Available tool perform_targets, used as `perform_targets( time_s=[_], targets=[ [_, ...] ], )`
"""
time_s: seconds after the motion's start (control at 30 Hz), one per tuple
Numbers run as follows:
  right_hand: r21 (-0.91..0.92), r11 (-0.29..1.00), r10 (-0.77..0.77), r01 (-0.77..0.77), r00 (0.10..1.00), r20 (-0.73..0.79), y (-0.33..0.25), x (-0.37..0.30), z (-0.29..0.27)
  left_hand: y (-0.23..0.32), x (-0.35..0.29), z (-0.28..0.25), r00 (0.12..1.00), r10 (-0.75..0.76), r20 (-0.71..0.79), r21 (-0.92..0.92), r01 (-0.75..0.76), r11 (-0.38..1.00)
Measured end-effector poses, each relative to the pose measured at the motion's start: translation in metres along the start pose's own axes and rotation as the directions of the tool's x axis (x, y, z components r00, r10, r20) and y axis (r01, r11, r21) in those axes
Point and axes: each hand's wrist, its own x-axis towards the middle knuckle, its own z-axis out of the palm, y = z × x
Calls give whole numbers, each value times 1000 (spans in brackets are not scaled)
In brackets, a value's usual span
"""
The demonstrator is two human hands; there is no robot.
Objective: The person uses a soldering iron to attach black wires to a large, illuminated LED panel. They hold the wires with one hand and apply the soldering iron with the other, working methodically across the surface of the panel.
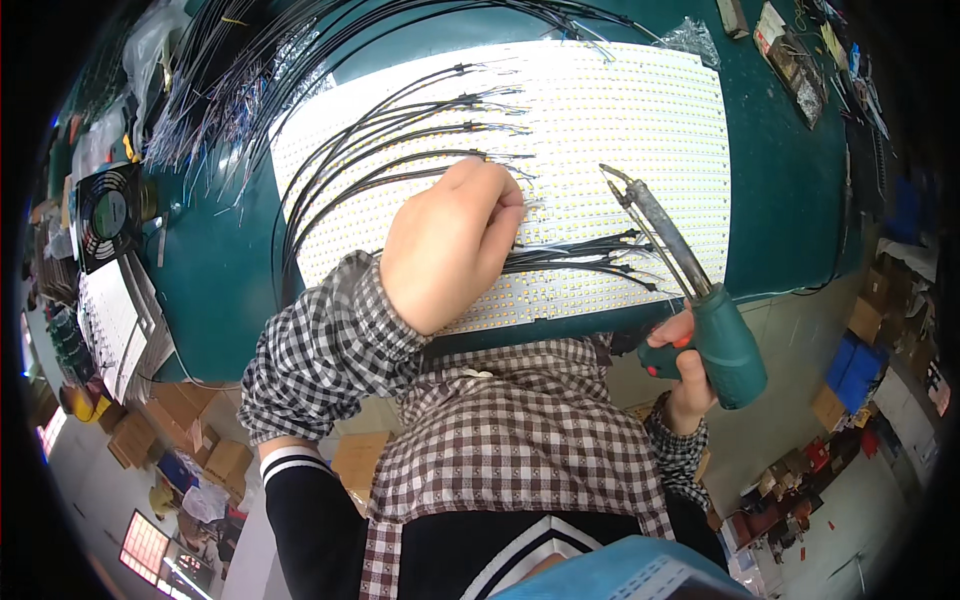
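A white LED panel (640, 90) dotted with rows of small yellowish chips lies on the green table. My left hand (450, 240) is over its middle, fingers curled down and closed beside the bare cable ends; whatever is between the fingertips is hidden under the hand. Black cables (390, 122) with thin stripped ends run across the panel's left half. More black cables (590, 252) lie nearer me, emerging from beneath that hand. My right hand (688, 375) grips the handle of a green soldering gun (728, 345), its tip (606, 170) pointing up and left over the panel, apart from the left hand.
A large bundle of black cables (225, 75) spreads over the far left of the table (215, 290). A small black fan (108, 215) and stacked papers (120, 325) are at the left edge. At the far right lies a worn flat box (790, 65). Cardboard boxes (180, 425) stand on the floor.
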Motion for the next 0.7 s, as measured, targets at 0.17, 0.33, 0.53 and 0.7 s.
perform_targets(
  time_s=[0.17, 0.33, 0.53, 0.7],
  targets=[
    [-22, 999, 30, -30, 999, -37, -6, -2, 4, -8, 5, 2, 999, -2, -38, 0, 2, 1000],
    [-44, 994, 97, -100, 993, -67, -9, -6, 8, -8, 4, 9, 996, -19, -88, -53, 14, 998],
    [78, 989, 127, -123, 990, -52, 0, -9, 7, -11, 2, 15, 991, 49, -122, -59, -57, 997],
    [-34, 997, 71, -70, 997, 13, 8, -12, 5, -11, 2, 16, 990, 67, -126, -50, -74, 996]
  ],
)
